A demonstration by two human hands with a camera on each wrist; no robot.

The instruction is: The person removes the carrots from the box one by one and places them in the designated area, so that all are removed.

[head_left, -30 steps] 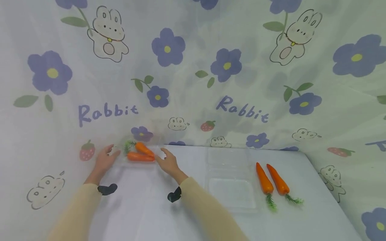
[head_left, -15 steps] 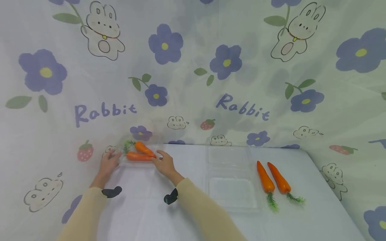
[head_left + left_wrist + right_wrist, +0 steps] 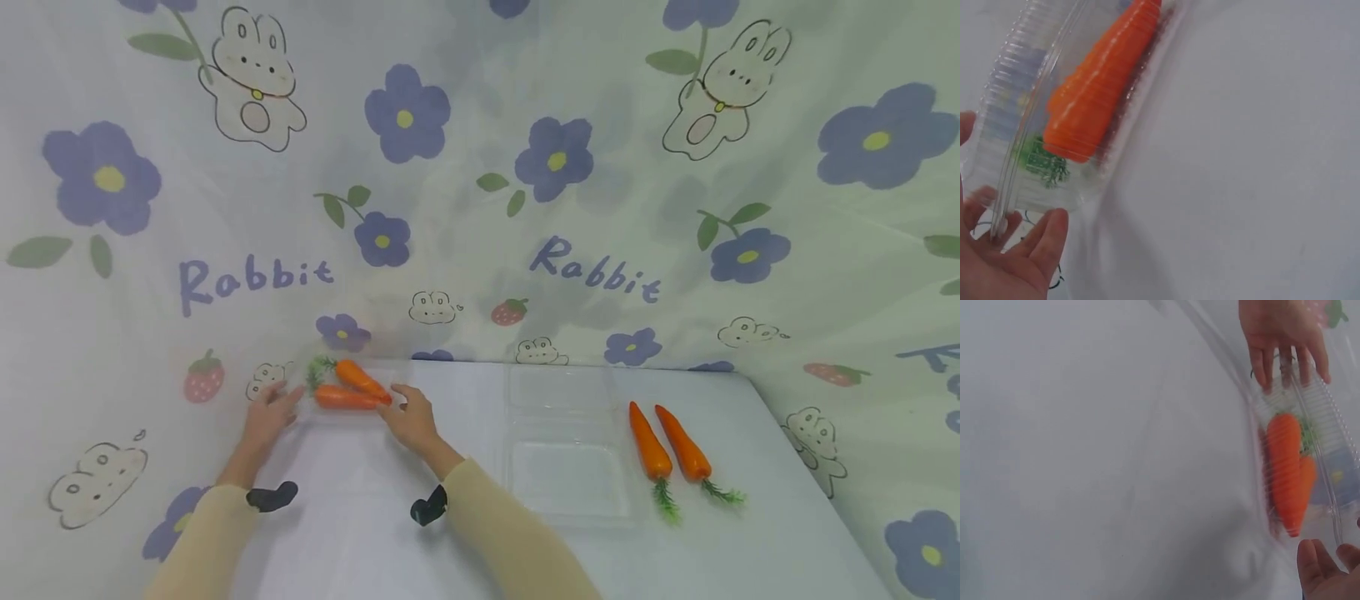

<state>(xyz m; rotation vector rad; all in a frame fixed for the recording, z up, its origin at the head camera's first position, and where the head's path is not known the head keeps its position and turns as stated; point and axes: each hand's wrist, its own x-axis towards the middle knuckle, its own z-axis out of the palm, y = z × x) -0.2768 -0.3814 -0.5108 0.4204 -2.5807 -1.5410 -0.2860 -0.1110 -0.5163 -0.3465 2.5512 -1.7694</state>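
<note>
A clear plastic clamshell box (image 3: 1029, 181) stands at the back left of the table with two orange toy carrots (image 3: 348, 397) inside. Their green tops (image 3: 1044, 162) point toward its left end, and ribbed plastic lies between the left wrist camera and the carrots. At that end my left hand (image 3: 267, 415) touches the box, its fingers spread on either side of the rim. The right hand (image 3: 414, 421) is at the opposite end, fingers by the rim and near the carrot tips. The lid appears to lie over the base; whether it is fastened I cannot tell.
A second clear clamshell box (image 3: 573, 523) lies unfolded to the right. Beside it on the white table (image 3: 450, 533) are two more carrots (image 3: 651, 446), leaves toward the front. Behind the table hangs a patterned cloth (image 3: 465, 167).
The clear lid showed behind the carrots against the cloth and is now lower. Both hands have stayed at the box ends, the left one shifting slightly inward.
</note>
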